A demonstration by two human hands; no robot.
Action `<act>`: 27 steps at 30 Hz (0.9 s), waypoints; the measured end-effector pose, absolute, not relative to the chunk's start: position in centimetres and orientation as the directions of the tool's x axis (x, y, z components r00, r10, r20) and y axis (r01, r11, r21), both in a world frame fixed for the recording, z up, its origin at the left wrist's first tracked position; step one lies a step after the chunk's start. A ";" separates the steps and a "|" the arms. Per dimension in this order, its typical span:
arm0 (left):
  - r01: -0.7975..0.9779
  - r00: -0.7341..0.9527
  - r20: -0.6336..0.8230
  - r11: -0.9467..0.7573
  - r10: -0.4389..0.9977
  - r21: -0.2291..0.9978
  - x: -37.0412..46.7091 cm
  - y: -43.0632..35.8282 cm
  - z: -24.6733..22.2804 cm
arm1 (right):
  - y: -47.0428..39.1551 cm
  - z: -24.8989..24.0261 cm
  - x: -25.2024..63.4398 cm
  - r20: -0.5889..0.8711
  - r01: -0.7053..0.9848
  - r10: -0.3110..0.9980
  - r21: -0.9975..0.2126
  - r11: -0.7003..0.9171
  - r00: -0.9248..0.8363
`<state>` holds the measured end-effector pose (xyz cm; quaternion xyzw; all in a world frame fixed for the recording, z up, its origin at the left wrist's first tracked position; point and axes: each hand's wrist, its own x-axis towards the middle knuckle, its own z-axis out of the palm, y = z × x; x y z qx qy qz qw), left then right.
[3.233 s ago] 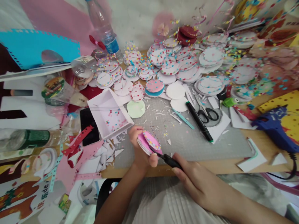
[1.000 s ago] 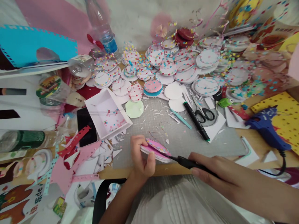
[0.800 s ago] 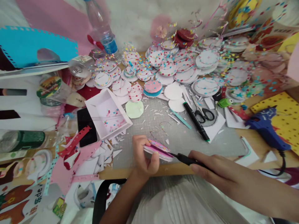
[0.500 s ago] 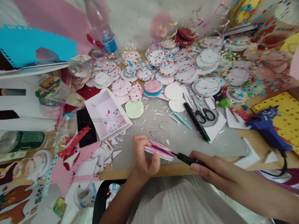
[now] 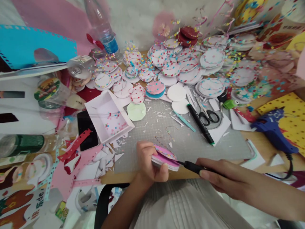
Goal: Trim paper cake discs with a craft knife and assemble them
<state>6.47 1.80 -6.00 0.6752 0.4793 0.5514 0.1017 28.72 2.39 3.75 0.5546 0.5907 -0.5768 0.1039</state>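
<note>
Fingers first: pinching pink disc stack [image 5: 164,156] by its left rim w/ left hand [image 5: 148,161], w/ thumb on the near edge; gripping black-handled tool [image 5: 194,167] btwn thumb and index w/ right hand [image 5: 221,173].

From big to small: held up over wooden table [image 5: 119,178], around the front border of grey mat [image 5: 128,156], slightly tilted down to the right. Built of several layers, white below, pink on top; prob. card or foam, cannot tell which. Seems light and rather stiff, not so slippery, but prob. easy to dent if squeezed too strongly. Best taken by the thick white rim, w/o pressing the top. Regarding thin tip [image 5: 182,163] of the tool: very near the right rim, cannot tell if touching. Lastly, speckled trim [image 5: 171,154] on top: prob. most fragile, better not to rub w/ thumb.
</note>
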 end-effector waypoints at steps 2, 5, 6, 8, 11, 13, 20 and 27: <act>0.527 -0.076 0.643 -0.516 0.762 0.675 6.5 1.9 -6.2 | 2.6 3.9 29.1 -0.763 0.769 0.527 -0.573 -0.282 -0.375; 0.524 -0.078 0.650 -0.524 0.756 0.672 6.6 1.9 -6.4 | 2.7 4.0 29.5 -0.751 0.779 0.546 -0.572 -0.257 -0.371; 0.524 -0.078 0.659 -0.531 0.748 0.666 6.7 1.9 -6.5 | 2.7 4.0 29.6 -0.748 0.782 0.546 -0.574 -0.243 -0.379; 0.527 -0.074 0.673 -0.544 0.736 0.653 6.7 2.0 -6.6 | 2.9 4.0 29.6 -0.742 0.786 0.534 -0.581 -0.212 -0.405; 0.524 -0.048 0.665 -0.548 0.745 0.652 6.7 2.0 -6.8 | 3.1 4.0 29.7 -0.752 0.808 0.500 -0.567 -0.160 -0.429; 0.519 -0.024 0.655 -0.550 0.755 0.654 6.7 2.1 -6.8 | 3.2 3.9 29.8 -0.763 0.828 0.486 -0.545 -0.128 -0.427; 0.574 0.068 0.591 -0.517 0.803 0.636 6.0 1.9 -6.0 | 3.4 3.8 30.2 -0.730 0.823 0.516 -0.563 -0.081 -0.448; 0.527 0.079 0.547 -0.501 0.833 0.686 5.2 1.2 -5.7 | 3.3 4.3 29.9 -0.738 0.811 0.486 -0.577 -0.096 -0.468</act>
